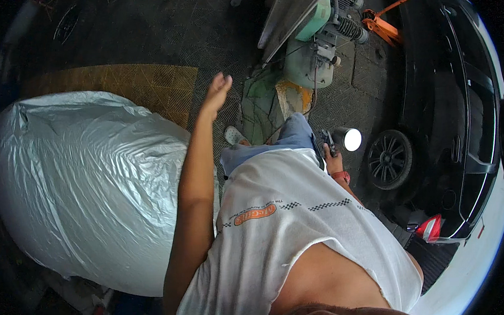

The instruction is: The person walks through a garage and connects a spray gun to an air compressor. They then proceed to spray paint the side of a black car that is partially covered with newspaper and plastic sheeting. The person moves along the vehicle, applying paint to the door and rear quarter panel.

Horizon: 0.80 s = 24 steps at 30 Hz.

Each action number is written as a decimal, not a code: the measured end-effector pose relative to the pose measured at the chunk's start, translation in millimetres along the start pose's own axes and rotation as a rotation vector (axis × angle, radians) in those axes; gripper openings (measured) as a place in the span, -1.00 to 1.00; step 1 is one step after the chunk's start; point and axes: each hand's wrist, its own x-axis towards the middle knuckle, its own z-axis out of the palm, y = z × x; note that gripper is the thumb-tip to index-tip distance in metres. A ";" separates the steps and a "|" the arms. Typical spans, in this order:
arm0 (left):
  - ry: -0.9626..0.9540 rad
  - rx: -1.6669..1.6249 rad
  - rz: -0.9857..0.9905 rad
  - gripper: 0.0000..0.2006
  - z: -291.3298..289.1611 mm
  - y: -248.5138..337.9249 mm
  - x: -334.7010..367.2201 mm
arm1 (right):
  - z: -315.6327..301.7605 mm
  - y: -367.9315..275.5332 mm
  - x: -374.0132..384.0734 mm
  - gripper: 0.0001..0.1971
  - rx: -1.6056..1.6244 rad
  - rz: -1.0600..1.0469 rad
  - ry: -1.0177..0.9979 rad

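Observation:
My left hand (219,92) is held out in front at the end of the stretched left arm. Its fingers are loosely bent and partly apart, with nothing seen in them. Low at my right side, my right hand (333,161) is closed round the dark handle of what looks like a spray gun (327,142). A round cup with a bright white top (351,140) sits on the gun's right side. Part of my right hand's grip is hidden by the tool and my shirt.
A large silver cover (106,193) drapes a bulky shape on the left. Ahead stands a greenish air compressor (307,63) beside a leaning panel (296,15). To the right are a black car (442,90), its wheel (390,159) and an orange jack (382,28). Yellow floor tiles (146,89) lie ahead left.

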 end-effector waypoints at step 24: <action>0.077 0.762 1.489 0.00 214.5 377.0 87.7 | 78.8 -2.8 3.0 -0.27 0.081 0.072 0.014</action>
